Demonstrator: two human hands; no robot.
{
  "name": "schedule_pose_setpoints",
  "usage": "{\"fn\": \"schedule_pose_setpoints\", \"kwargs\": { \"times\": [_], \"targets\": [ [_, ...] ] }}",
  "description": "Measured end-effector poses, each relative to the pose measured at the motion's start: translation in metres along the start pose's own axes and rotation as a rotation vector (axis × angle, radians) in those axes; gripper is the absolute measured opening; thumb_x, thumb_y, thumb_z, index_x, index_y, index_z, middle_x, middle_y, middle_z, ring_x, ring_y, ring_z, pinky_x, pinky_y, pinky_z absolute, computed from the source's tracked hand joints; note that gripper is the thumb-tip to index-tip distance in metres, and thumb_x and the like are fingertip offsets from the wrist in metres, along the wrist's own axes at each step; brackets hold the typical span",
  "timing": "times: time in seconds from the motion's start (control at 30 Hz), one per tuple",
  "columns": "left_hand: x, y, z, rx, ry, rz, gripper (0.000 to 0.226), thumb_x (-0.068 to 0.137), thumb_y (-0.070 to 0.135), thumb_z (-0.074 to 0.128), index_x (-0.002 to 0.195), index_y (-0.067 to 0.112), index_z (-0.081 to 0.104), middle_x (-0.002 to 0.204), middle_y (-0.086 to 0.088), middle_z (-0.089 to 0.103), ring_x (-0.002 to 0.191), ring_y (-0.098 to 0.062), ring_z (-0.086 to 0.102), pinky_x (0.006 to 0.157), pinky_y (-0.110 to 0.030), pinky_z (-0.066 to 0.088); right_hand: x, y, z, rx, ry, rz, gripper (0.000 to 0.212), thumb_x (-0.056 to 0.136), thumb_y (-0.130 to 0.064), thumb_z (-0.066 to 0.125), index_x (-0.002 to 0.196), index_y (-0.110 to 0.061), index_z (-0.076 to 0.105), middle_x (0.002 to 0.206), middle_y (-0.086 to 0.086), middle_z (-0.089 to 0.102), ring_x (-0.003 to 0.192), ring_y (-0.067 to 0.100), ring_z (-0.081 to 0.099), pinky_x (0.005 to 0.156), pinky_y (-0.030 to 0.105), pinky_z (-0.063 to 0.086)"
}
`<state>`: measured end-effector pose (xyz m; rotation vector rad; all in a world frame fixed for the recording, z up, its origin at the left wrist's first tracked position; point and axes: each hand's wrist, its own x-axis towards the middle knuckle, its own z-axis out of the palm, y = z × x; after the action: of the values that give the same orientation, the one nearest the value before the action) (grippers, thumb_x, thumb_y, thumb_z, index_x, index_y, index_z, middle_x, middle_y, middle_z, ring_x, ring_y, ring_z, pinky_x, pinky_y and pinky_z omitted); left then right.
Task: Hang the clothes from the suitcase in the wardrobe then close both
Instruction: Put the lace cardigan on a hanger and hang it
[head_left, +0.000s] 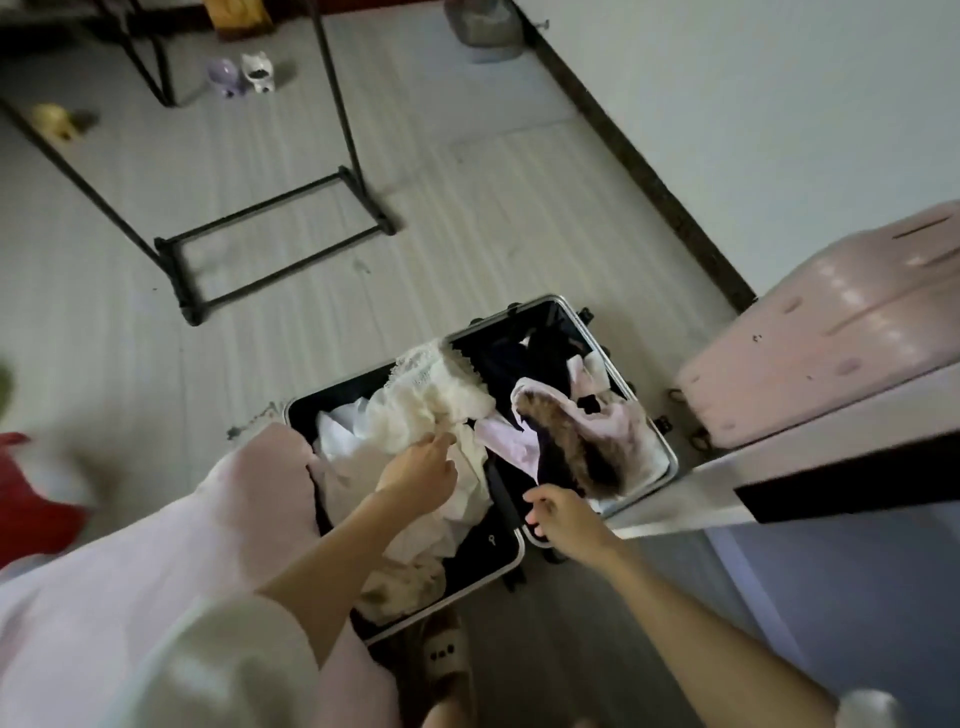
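An open black suitcase (566, 306) with a silver rim lies on the floor, both halves full of clothes. A cream lace garment (441, 395) is piled in the left half over white cloth. My left hand (421, 470) reaches into that pile, its fingers curled into the cream and white fabric. A pale pink jacket (613, 426) with a brown fur trim (566, 441) lies in the right half on dark clothes. My right hand (558, 512) hovers at the near edge of the right half, fingers loosely curled, holding nothing that I can see.
A pink hard-shell suitcase (831, 322) stands at right by the wall. A white panel edge (779, 462) with a dark underside juts in from the right. A black metal rack frame (270, 249) stands on the floor beyond. Small animal figures (244, 75) sit far back.
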<state>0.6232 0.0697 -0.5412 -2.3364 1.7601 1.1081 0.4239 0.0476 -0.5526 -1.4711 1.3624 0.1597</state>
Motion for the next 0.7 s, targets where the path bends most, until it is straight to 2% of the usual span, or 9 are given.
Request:
{"fn": "schedule_pose_setpoints", "kwargs": {
  "times": [0.07, 0.17, 0.23, 0.3, 0.37, 0.5, 0.57, 0.63, 0.7],
  "targets": [
    [0.033, -0.035, 0.004, -0.031, 0.000, -0.051, 0.044, 0.095, 0.016, 0.037, 0.139, 0.013, 0.035, 0.136, -0.011, 0.044, 0.122, -0.030, 0.046, 0.097, -0.040, 0.043, 0.047, -0.008, 0.017, -0.015, 0.006, -0.010, 0.034, 0.098, -0.016, 0.032, 0.127, -0.010, 0.050, 0.118, 0.008, 0.058, 0.099, 0.018, 0.056, 0.080, 0.024, 0.040],
    [0.081, -0.077, 0.023, -0.057, -0.009, -0.122, 0.046, 0.095, 0.015, 0.037, 0.140, 0.012, 0.032, 0.138, -0.011, 0.041, 0.125, -0.030, 0.043, 0.097, -0.042, 0.042, 0.113, -0.004, 0.039, -0.017, 0.034, 0.003, 0.032, 0.098, -0.014, 0.033, 0.124, -0.008, 0.050, 0.115, 0.009, 0.059, 0.102, 0.024, 0.057, 0.080, 0.031, 0.043],
    [0.123, -0.107, 0.048, -0.110, -0.003, -0.183, 0.049, 0.094, 0.016, 0.037, 0.142, 0.013, 0.029, 0.140, -0.011, 0.038, 0.127, -0.030, 0.042, 0.098, -0.041, 0.041, 0.167, 0.009, 0.059, 0.008, 0.055, 0.013, 0.032, 0.097, -0.014, 0.034, 0.124, -0.009, 0.050, 0.117, 0.008, 0.059, 0.098, 0.020, 0.056, 0.079, 0.029, 0.041],
    [0.168, -0.132, 0.076, -0.178, 0.007, -0.246, 0.053, 0.094, 0.016, 0.040, 0.144, 0.010, 0.024, 0.143, -0.014, 0.034, 0.129, -0.032, 0.040, 0.101, -0.040, 0.038, 0.218, 0.025, 0.076, 0.030, 0.065, 0.029, 0.034, 0.096, -0.012, 0.036, 0.127, -0.008, 0.049, 0.124, 0.009, 0.058, 0.108, 0.022, 0.056, 0.087, 0.028, 0.041],
    [0.215, -0.156, 0.112, -0.252, 0.017, -0.308, 0.059, 0.095, 0.018, 0.042, 0.146, 0.006, 0.016, 0.147, -0.017, 0.028, 0.132, -0.035, 0.035, 0.104, -0.040, 0.034, 0.271, 0.048, 0.099, 0.064, 0.067, 0.041, 0.033, 0.095, -0.010, 0.037, 0.125, -0.006, 0.051, 0.119, 0.010, 0.060, 0.111, 0.025, 0.056, 0.093, 0.030, 0.041],
    [0.285, -0.190, 0.165, -0.376, 0.024, -0.428, 0.083, 0.094, 0.030, 0.050, 0.147, 0.000, -0.006, 0.156, -0.015, 0.001, 0.143, -0.035, 0.007, 0.116, -0.039, 0.012, 0.336, 0.094, 0.128, 0.137, 0.071, 0.058, 0.030, 0.093, -0.009, 0.042, 0.119, -0.004, 0.055, 0.099, 0.005, 0.058, 0.091, 0.018, 0.051, 0.080, 0.031, 0.040],
    [0.316, -0.207, 0.187, -0.444, 0.073, -0.534, 0.079, 0.092, 0.031, 0.055, 0.146, -0.002, 0.007, 0.155, -0.016, 0.005, 0.143, -0.035, 0.006, 0.116, -0.040, 0.012, 0.362, 0.120, 0.136, 0.140, 0.061, 0.083, 0.029, 0.092, -0.011, 0.044, 0.117, -0.005, 0.057, 0.100, 0.006, 0.060, 0.090, 0.019, 0.053, 0.081, 0.034, 0.043],
    [0.332, -0.212, 0.200, -0.403, 0.153, -0.564, 0.046, 0.094, 0.026, 0.049, 0.132, 0.001, 0.038, 0.147, -0.018, 0.026, 0.137, -0.036, 0.021, 0.108, -0.043, 0.026, 0.375, 0.137, 0.139, 0.156, 0.038, 0.117, 0.027, 0.091, -0.010, 0.046, 0.114, -0.004, 0.057, 0.100, 0.007, 0.060, 0.090, 0.021, 0.053, 0.084, 0.039, 0.045],
    [0.334, -0.200, 0.204, -0.348, 0.245, -0.479, 0.021, 0.097, 0.018, 0.039, 0.109, 0.004, 0.050, 0.123, -0.022, 0.051, 0.120, -0.035, 0.042, 0.095, -0.042, 0.035, 0.373, 0.142, 0.136, 0.147, 0.025, 0.143, 0.022, 0.092, -0.008, 0.044, 0.109, -0.009, 0.058, 0.097, 0.009, 0.060, 0.087, 0.021, 0.054, 0.082, 0.036, 0.045]
  ]
}}
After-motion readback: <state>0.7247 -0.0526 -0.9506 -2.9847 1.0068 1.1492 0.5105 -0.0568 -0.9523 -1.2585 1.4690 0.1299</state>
